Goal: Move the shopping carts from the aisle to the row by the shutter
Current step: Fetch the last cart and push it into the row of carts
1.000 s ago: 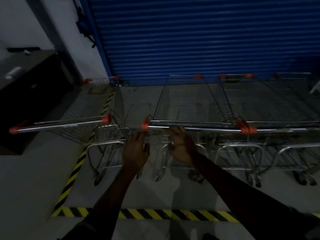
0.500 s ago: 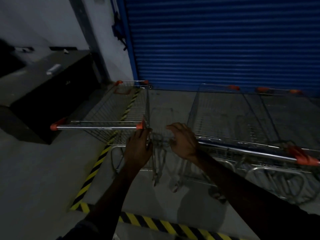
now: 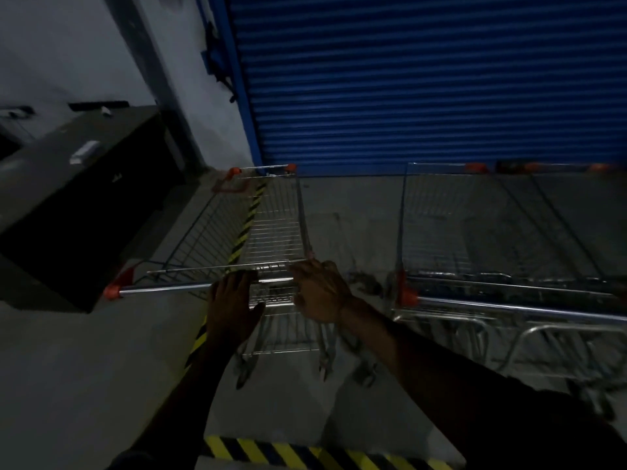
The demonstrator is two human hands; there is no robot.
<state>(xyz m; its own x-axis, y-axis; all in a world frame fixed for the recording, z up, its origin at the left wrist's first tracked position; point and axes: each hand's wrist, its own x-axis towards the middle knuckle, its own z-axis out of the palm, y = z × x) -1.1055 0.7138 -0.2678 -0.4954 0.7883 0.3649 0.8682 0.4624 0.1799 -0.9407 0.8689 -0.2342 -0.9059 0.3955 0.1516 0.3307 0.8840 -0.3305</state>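
Note:
A wire shopping cart [image 3: 271, 232] with a chrome handle bar [image 3: 169, 288] and orange end caps stands at the left, nose toward the blue shutter [image 3: 424, 83]. My left hand [image 3: 234, 300] lies over the middle of that bar, fingers hooked across it and thumb spread below. At the bar's right end, my right hand [image 3: 319, 290] grips with curled fingers. Apart to the right stands a row of carts [image 3: 492, 239], noses at the shutter.
A dark cabinet [image 3: 84, 205] stands left of the cart against the white wall. Yellow-black floor tape [image 3: 244, 228] runs under the cart and along the near floor [image 3: 305, 452]. Bare concrete shows between this cart and the row.
My view has swung left. Both hands have left the middle cart's handle and moved onto the left cart's handle bar.

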